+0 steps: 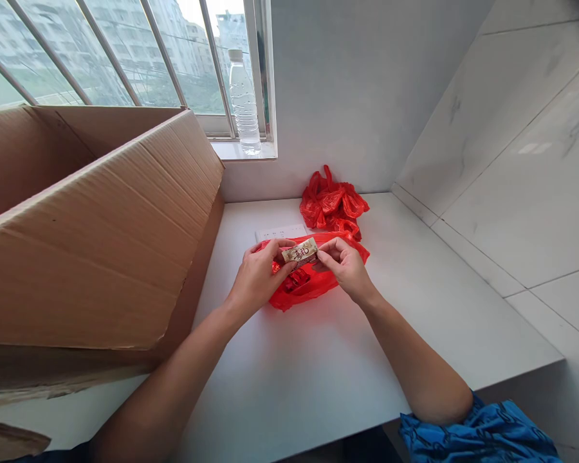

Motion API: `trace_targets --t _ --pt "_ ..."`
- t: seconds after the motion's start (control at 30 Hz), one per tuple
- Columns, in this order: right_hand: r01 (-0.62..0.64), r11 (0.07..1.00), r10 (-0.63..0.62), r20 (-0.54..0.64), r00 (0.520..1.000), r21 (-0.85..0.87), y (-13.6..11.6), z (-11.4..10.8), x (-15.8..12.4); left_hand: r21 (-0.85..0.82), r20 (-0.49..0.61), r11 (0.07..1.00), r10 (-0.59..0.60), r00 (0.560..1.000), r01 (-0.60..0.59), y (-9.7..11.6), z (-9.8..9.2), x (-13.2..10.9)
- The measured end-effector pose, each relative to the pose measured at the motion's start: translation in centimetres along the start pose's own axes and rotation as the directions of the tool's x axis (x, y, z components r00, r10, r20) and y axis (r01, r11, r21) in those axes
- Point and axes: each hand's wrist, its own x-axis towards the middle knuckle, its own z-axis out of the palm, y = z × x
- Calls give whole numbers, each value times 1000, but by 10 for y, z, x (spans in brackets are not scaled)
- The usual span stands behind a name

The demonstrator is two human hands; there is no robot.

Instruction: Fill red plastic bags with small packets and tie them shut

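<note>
Between my two hands is a small wrapped candy (300, 253), cream and brown with dark lettering, held slightly tilted. My left hand (260, 270) is closed on its left end with thumb and fingers. At its right end, my right hand (345, 265) pinches the wrapper. Right below lies an open red plastic bag (318, 289), spread on the white table (289, 366). Some shiny dark red wrapped pieces (296, 280) sit inside the bag, partly hidden by my left hand.
A crumpled red plastic bag (330, 199) lies near the wall, beside a white printed card (282, 233). To the left stands a large open cardboard box (101, 238). A clear bottle (245, 106) stands on the windowsill (229, 150). Marble-patterned tiles (521, 167) border the right.
</note>
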Motion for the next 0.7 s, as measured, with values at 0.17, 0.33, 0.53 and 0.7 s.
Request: trace_targets --t 0.17,0.33,0.53,0.7 --pt "-34 999 32 97 995 17 -3 4 -3 -276 115 957 -58 992 89 4 -5 -1" --pt "21 998 -27 84 996 64 -1 9 -5 -378 179 918 -59 982 124 4 -9 1" --pt "18 992 -30 93 995 124 -2 11 -7 -311 123 949 -20 992 58 2 -10 2" --pt "21 980 -42 99 994 200 -1 13 -8 -365 158 928 -10 987 68 6 -16 2"
